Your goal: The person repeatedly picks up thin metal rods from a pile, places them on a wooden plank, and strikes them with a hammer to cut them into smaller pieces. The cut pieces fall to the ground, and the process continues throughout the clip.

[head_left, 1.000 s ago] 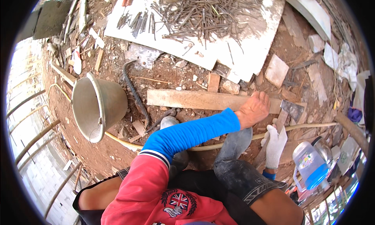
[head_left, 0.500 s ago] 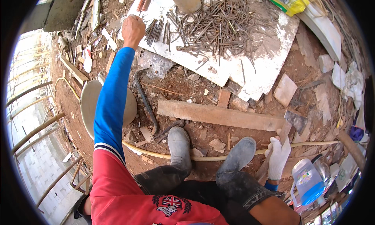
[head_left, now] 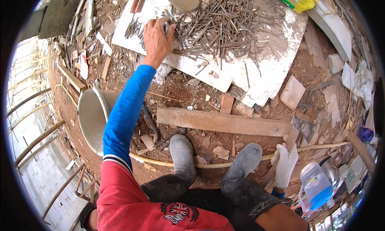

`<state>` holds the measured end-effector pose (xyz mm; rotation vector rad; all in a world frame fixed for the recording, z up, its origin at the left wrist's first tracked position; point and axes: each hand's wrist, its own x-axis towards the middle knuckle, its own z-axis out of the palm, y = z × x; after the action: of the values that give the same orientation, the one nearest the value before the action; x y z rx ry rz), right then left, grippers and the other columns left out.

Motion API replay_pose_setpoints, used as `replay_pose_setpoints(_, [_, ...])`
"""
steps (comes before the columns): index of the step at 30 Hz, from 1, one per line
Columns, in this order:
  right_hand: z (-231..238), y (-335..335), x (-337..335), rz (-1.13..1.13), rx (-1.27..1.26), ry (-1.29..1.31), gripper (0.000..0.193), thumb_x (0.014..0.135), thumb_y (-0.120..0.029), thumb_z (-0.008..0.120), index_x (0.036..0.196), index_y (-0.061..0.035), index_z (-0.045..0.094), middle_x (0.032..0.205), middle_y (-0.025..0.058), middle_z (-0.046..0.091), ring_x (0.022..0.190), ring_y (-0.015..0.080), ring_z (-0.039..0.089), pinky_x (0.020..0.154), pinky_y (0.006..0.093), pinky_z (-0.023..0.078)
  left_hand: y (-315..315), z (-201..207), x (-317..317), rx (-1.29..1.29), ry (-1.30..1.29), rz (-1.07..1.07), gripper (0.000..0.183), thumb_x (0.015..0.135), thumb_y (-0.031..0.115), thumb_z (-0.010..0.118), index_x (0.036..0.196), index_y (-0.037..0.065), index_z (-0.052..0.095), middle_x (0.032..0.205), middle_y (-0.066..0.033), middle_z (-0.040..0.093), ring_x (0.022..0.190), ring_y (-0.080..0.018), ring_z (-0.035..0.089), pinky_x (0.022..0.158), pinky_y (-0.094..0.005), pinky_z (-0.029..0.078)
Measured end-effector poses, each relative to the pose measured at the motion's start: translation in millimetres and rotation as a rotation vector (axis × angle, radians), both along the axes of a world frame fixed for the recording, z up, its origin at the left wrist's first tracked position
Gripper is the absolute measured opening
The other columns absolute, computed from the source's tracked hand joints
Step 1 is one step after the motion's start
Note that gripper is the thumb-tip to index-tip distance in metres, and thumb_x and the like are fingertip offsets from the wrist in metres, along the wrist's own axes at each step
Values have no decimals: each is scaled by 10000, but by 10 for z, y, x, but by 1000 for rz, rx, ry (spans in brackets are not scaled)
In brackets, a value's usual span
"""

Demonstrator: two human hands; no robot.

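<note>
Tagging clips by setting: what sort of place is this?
Likely an outdoor construction site: dirt ground littered with debris, a heap of rusty nail-like metal pieces on a white board, and a wooden plank lying near the person's rubber boots.

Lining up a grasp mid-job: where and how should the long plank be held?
Probably grip the plank by its left end, from the left, spanning its width: it lies crosswise, that end bare, while the hatchet head crowds the right end.

A building site, shown by rubble-strewn dirt [head_left: 176, 86], a rough plank [head_left: 224, 122], a bucket [head_left: 90, 119] and heaped nails [head_left: 224, 28]
</note>
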<state>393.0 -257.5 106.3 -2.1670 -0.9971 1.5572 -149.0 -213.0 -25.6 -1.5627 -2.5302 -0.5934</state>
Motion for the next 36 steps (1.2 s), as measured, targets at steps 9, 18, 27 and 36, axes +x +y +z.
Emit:
replay_pose_setpoints(9, [-34,64,-173,5,-73,-22,521,958,-56,688,1466,9,586,856,-4,588,606,68,543,502,232,472,-224,-91,434,379,-366,139,167,970,43,738,1134,11,739,1133,-194,692,1076,-384,663,923,-498,546])
replay_pose_setpoints(18, [-61,177,-338,73,-72,-53,532,962,4,650,1487,23,560,1001,40,598,631,74,556,496,239,468,-186,-104,-52,258,-75,201,183,947,100,799,1114,42,751,1094,-174,670,1113,-356,604,974,-475,504])
replay_pose_setpoints(27, [-56,201,-402,90,-114,-72,502,954,1,651,1451,15,578,921,25,591,611,80,554,497,243,469,-364,-41,36,136,27,202,624,903,508,880,1241,25,675,1245,-210,615,1296,-380,504,1108,-572,408])
replay_pose_setpoints(36, [-71,207,-480,93,-107,-82,456,956,-5,655,1405,8,575,864,13,579,586,80,551,489,242,460,-646,-82,627,176,-101,305,542,880,414,914,1143,4,678,1208,-195,609,1233,-365,521,1073,-536,420])
